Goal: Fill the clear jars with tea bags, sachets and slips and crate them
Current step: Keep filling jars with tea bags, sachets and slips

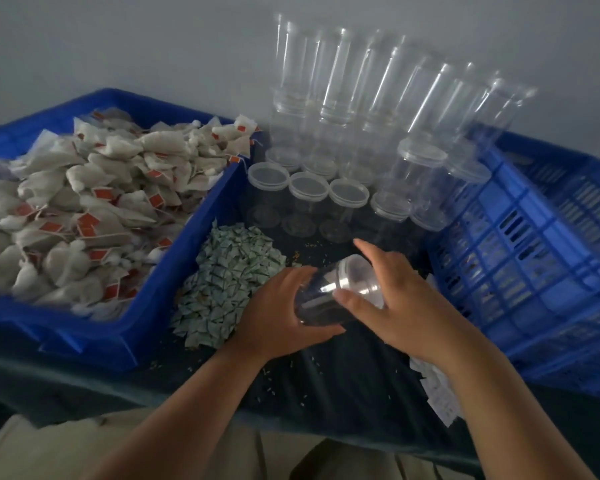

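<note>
A clear jar (321, 299) lies tilted between my hands above the dark cloth. My left hand (278, 313) grips its body from below. My right hand (395, 296) wraps over its lidded end, thumb on the lid rim. The jar looks empty. White tea bags with red tags (80, 209) fill a blue bin (125, 327) at the left. A heap of green-printed sachets (226, 285) lies beside my left hand. White paper slips (437, 393) lie under my right forearm.
Several clear lidded jars (309, 188) stand at the back centre, with taller stacks (361, 98) against the wall. A blue slatted crate (534, 265) sits at the right. Crumbs dot the dark tablecloth (326, 382).
</note>
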The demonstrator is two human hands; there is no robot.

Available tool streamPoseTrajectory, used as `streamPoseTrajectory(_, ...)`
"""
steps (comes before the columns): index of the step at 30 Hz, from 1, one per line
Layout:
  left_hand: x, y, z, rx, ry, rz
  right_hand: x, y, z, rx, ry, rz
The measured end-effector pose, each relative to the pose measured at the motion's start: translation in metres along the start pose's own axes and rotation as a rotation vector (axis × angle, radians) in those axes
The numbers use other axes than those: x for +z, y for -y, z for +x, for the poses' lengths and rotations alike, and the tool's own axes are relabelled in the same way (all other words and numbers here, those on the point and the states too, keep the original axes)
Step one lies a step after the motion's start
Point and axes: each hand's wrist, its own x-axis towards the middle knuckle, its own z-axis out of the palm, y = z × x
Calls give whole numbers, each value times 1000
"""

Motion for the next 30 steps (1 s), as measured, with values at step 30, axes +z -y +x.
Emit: streamPoseTrajectory(30, -4, 9, 5, -401, -111, -220, 72, 19, 13, 92, -899, 462)
